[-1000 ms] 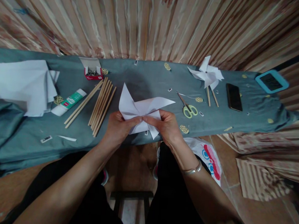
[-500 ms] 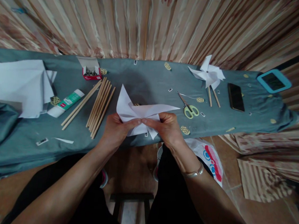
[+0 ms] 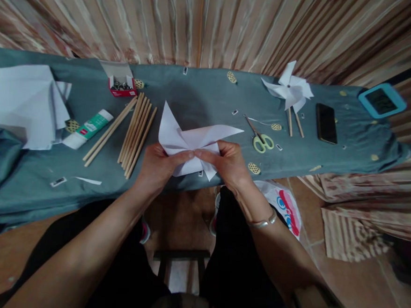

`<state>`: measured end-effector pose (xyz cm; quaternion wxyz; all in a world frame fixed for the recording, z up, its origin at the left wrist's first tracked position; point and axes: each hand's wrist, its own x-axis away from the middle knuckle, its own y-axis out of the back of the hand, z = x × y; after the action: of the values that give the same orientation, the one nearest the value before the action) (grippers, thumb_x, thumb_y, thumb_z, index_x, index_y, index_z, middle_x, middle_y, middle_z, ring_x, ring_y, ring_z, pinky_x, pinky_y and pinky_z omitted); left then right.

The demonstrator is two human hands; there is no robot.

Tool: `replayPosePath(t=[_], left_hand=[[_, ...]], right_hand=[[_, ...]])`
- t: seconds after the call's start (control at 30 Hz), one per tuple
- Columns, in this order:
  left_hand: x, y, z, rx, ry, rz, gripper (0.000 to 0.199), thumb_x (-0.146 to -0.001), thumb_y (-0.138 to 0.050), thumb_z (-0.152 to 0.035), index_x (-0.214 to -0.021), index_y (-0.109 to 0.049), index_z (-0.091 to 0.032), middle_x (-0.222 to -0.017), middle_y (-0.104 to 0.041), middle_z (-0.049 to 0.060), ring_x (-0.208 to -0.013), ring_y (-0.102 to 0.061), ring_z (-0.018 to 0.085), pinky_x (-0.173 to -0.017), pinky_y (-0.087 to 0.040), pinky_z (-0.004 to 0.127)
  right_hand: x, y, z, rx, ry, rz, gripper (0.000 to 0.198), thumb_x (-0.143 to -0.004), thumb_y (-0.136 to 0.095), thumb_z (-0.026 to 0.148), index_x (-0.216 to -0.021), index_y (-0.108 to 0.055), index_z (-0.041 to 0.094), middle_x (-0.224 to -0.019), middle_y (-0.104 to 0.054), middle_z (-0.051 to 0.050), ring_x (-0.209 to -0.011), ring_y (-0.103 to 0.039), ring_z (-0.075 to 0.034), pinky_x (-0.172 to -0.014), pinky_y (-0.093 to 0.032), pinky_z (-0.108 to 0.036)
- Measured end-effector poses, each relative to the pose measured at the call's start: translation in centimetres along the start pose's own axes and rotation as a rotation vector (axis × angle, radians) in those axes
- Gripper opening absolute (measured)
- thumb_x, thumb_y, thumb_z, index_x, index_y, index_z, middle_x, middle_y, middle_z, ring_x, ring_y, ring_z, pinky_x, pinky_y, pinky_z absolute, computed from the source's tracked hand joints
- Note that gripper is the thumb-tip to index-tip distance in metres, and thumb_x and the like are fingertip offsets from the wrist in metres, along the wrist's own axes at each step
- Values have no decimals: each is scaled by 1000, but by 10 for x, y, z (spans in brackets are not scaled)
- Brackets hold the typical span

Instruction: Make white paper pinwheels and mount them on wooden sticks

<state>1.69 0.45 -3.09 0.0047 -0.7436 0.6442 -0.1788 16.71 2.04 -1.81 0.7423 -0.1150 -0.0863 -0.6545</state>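
Observation:
A white paper pinwheel [image 3: 192, 139] with curled blades is held above the near edge of the table. My left hand [image 3: 160, 164] grips its left side, and my right hand [image 3: 228, 162] grips its right side. Both thumbs press together at its middle, while the other fingers are mostly hidden behind the paper. Left of my hands lie several wooden sticks [image 3: 136, 135] in a row. To the right, scissors [image 3: 261, 140] with pale green handles lie on the cloth. Farther right, white pinwheels [image 3: 289, 89] on wooden sticks rest at the back.
White paper sheets [image 3: 19, 99] and a green-and-white glue tube [image 3: 88, 129] lie at the left. A red box [image 3: 121, 88] of small metal pieces stands behind the sticks. A phone [image 3: 326, 123] and a blue-framed device [image 3: 382, 100] lie right. The grey-green cloth [image 3: 209, 95] covers the table.
The camera view has tilted, so the table sits higher in the picture. Both hands keep the same hold on the paper pinwheel, with thumbs still at its middle.

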Motion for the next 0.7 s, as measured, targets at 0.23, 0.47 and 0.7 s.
replayPosePath(t=[0.23,0.47,0.7], left_hand=[[0,-1,0,-9,28,1,34,-51,-87,-31,-80,-75,-17,-87,-77,7,-85,-70,25,-80,-56,37],[0,-3,-2,12,52,-23,33,-51,-86,-27,-79,-75,-15,-83,-76,5,-80,-70,24,-79,-55,35],[1,-3,-5,9,39,-33,27,-52,-85,-23,-77,-76,-17,-79,-76,3,-74,-68,21,-76,-55,33]], right_hand=[[0,1,2,-40,-2,-2,37,-50,-88,45,-58,-64,18,-55,-60,5,-50,-45,-7,-48,-35,-22],[0,2,2,-43,-10,-16,36,-51,-87,44,-59,-65,16,-55,-60,4,-49,-44,-6,-47,-32,-21],[0,3,-1,-14,-5,11,35,-54,-86,43,-65,-65,17,-62,-63,3,-55,-49,-9,-51,-36,-23]])
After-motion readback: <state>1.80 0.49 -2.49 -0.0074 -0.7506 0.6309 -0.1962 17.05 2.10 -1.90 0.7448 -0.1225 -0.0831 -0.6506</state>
